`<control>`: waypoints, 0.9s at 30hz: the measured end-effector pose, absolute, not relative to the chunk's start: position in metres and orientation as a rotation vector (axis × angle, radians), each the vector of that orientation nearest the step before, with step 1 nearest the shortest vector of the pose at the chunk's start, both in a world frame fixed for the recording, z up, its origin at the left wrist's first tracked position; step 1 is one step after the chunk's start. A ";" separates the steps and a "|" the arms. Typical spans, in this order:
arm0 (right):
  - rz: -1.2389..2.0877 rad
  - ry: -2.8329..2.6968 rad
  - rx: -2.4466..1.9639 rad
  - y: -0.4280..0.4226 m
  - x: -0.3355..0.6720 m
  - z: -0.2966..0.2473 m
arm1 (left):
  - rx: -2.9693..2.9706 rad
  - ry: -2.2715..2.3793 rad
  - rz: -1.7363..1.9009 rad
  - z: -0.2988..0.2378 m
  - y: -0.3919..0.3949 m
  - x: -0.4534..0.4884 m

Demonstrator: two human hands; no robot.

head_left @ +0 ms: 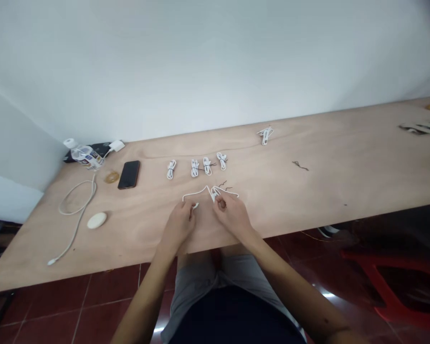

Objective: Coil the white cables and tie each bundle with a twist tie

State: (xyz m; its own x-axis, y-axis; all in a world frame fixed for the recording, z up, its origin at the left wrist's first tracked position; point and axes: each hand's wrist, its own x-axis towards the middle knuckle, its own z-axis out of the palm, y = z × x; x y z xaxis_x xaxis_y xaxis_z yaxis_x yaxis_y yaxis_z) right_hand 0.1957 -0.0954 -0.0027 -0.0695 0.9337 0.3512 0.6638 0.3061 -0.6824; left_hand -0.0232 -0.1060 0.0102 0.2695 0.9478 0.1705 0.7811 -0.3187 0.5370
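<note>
Near the front edge of the table, a thin white cable [199, 192] runs between my two hands. My left hand [180, 222] is closed on one end of it, and a short white tip pokes out past the fingers. Folded loops of the same cable lie under my right hand [232, 213], whose thumb and forefinger pinch them. A dark twist tie [223, 184] lies just behind those loops. Farther back sit several bundled white cables [195, 168], wrapped with dark ties. Another white bundle [265, 135] lies near the wall.
On the left are a black phone [129, 174], a yellowish ring coil [112, 177], a round white disc [96, 220], a long white charging cable [80, 215] and a plastic bottle [88, 156]. A loose dark tie [300, 166] lies to the right. A red stool [383, 286] stands below.
</note>
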 end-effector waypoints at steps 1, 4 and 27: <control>0.482 -1.796 -1.426 -0.094 0.199 -0.002 | 2.200 1.594 0.658 0.011 -0.107 -0.023; 0.582 -1.762 -1.420 -0.092 0.209 -0.001 | 2.201 1.629 0.645 0.013 -0.108 -0.021; 0.670 -1.909 -1.137 -0.081 0.209 -0.010 | 1.882 1.510 0.847 0.008 -0.090 0.014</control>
State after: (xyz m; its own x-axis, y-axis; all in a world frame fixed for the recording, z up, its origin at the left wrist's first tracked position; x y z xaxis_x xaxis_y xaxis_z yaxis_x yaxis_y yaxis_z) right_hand 0.2088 -0.0812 -0.0098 -0.2777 0.8891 0.3639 0.4665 0.4560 -0.7579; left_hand 0.0138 -0.0901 0.0085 0.1591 0.9798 0.1215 0.6145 -0.1946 0.7645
